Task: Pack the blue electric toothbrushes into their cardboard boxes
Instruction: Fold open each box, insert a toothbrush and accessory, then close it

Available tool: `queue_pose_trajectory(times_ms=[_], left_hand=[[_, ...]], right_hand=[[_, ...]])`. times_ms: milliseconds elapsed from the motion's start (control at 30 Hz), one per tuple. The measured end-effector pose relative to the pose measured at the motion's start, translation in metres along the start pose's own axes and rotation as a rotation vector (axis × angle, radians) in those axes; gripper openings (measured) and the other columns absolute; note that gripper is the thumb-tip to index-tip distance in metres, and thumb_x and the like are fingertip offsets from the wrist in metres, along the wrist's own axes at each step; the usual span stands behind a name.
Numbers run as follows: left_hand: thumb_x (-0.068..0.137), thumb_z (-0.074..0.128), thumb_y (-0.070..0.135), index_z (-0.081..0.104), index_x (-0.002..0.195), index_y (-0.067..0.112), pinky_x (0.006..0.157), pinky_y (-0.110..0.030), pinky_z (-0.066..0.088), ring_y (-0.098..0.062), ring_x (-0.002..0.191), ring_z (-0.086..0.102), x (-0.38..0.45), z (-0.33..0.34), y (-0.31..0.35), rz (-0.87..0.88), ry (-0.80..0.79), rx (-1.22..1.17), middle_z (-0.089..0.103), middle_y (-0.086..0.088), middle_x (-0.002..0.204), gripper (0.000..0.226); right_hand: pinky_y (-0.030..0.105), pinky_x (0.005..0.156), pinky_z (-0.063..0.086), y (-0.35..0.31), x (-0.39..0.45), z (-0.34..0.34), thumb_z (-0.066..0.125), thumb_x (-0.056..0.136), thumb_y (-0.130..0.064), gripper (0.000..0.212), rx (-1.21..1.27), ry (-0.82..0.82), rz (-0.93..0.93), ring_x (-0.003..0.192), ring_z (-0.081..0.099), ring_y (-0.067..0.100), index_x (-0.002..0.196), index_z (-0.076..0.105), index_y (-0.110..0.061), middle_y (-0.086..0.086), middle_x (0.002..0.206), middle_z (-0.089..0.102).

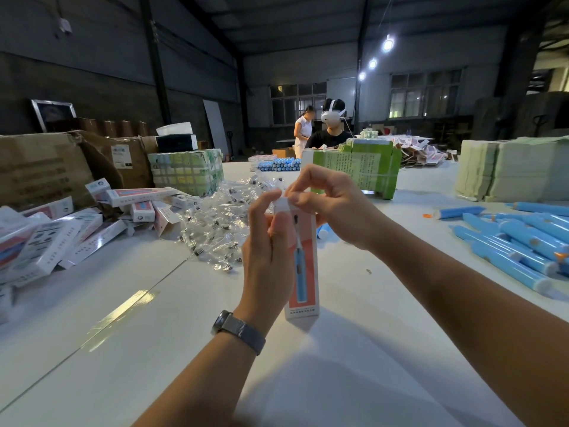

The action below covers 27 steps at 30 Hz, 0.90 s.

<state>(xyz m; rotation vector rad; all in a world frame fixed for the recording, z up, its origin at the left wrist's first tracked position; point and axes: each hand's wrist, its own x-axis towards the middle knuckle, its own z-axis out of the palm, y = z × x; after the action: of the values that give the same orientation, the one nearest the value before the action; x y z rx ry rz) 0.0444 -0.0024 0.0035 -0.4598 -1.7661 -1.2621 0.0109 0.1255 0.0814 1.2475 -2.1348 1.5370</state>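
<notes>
The tall box [303,260] stands up on the white table [338,380], right in front of the person. The left hand [268,241] wraps around its side. The right hand [326,201] pinches the flap on top of the box with curled fingers. Loose blue toothbrushes [517,241] lie to the right of the box. If the 2 hands squeeze too hard, I think the flap could bend or the box could tip.

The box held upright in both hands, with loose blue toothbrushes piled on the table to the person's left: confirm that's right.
Not quite. The head view shows the box upright, gripped by the left hand with the right hand pinching its top, but the loose blue toothbrushes lie on the table to the person's right.
</notes>
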Motion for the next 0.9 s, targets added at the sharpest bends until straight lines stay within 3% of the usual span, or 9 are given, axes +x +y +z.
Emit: queue_pose_trajectory(times_ms=[167, 300, 400, 467, 600, 733, 900], left_hand=[[0.104, 0.030, 0.036, 0.036, 0.115, 0.051, 0.062, -0.053, 0.056, -0.023, 0.072, 0.067, 0.002, -0.001, 0.004, -0.007, -0.019, -0.022, 0.063, -0.008, 0.084, 0.020], [0.103, 0.030, 0.038, 0.034, 0.115, 0.057, 0.064, -0.053, 0.057, -0.023, 0.072, 0.067, 0.002, -0.002, 0.004, -0.030, -0.036, -0.044, 0.063, -0.009, 0.085, 0.023], [0.105, 0.031, 0.038, 0.032, 0.117, 0.065, 0.062, -0.052, 0.057, -0.022, 0.070, 0.067, 0.001, -0.002, 0.004, -0.026, -0.054, -0.066, 0.062, -0.010, 0.084, 0.030], [0.106, 0.031, 0.037, 0.033, 0.121, 0.059, 0.058, -0.056, 0.054, -0.026, 0.067, 0.065, 0.000, -0.001, 0.004, -0.017, -0.054, -0.083, 0.060, -0.011, 0.080, 0.027], [0.107, 0.030, 0.033, 0.034, 0.126, 0.047, 0.052, -0.056, 0.051, -0.028, 0.062, 0.064, 0.000, 0.000, 0.002, -0.005, -0.051, -0.082, 0.059, -0.009, 0.076, 0.024], [0.107, 0.029, 0.034, 0.033, 0.126, 0.046, 0.053, -0.054, 0.053, -0.025, 0.063, 0.065, 0.000, -0.001, 0.001, -0.003, -0.045, -0.054, 0.061, -0.012, 0.077, 0.023], [0.108, 0.029, 0.031, 0.033, 0.123, 0.048, 0.051, -0.048, 0.053, -0.022, 0.060, 0.064, 0.000, -0.002, 0.001, 0.026, -0.034, -0.027, 0.060, -0.005, 0.075, 0.023]], right_hand=[[0.028, 0.059, 0.053, -0.001, 0.002, -0.004, 0.054, 0.099, -0.012, 0.017, -0.060, -0.022, 0.028, 0.079, 0.065, 0.020, 0.082, 0.054, -0.016, 0.024, 0.100, 0.062], [0.028, 0.062, 0.053, -0.004, 0.002, -0.004, 0.057, 0.097, -0.010, 0.019, -0.162, -0.021, -0.013, 0.077, 0.063, 0.015, 0.081, 0.054, -0.021, 0.007, 0.088, 0.061], [0.046, 0.075, 0.057, -0.008, 0.002, -0.002, 0.061, 0.090, -0.014, 0.019, -0.269, 0.026, -0.075, 0.076, 0.060, 0.019, 0.078, 0.057, -0.028, -0.006, 0.079, 0.059], [0.053, 0.075, 0.055, -0.010, 0.001, 0.000, 0.061, 0.087, -0.026, 0.011, -0.324, 0.040, -0.080, 0.076, 0.063, 0.027, 0.081, 0.060, -0.035, -0.006, 0.080, 0.063], [0.052, 0.074, 0.055, -0.011, 0.000, 0.001, 0.063, 0.091, -0.025, 0.005, -0.387, 0.044, -0.115, 0.079, 0.065, 0.023, 0.090, 0.066, -0.028, -0.001, 0.085, 0.066], [0.051, 0.069, 0.054, -0.016, 0.001, 0.002, 0.059, 0.084, -0.020, 0.006, -0.400, 0.026, -0.160, 0.073, 0.064, 0.031, 0.084, 0.064, -0.024, -0.001, 0.081, 0.066], [0.044, 0.073, 0.056, -0.020, 0.003, -0.006, 0.059, 0.087, -0.010, 0.026, -0.381, -0.069, -0.148, 0.081, 0.063, 0.014, 0.083, 0.059, -0.036, -0.004, 0.084, 0.064]])
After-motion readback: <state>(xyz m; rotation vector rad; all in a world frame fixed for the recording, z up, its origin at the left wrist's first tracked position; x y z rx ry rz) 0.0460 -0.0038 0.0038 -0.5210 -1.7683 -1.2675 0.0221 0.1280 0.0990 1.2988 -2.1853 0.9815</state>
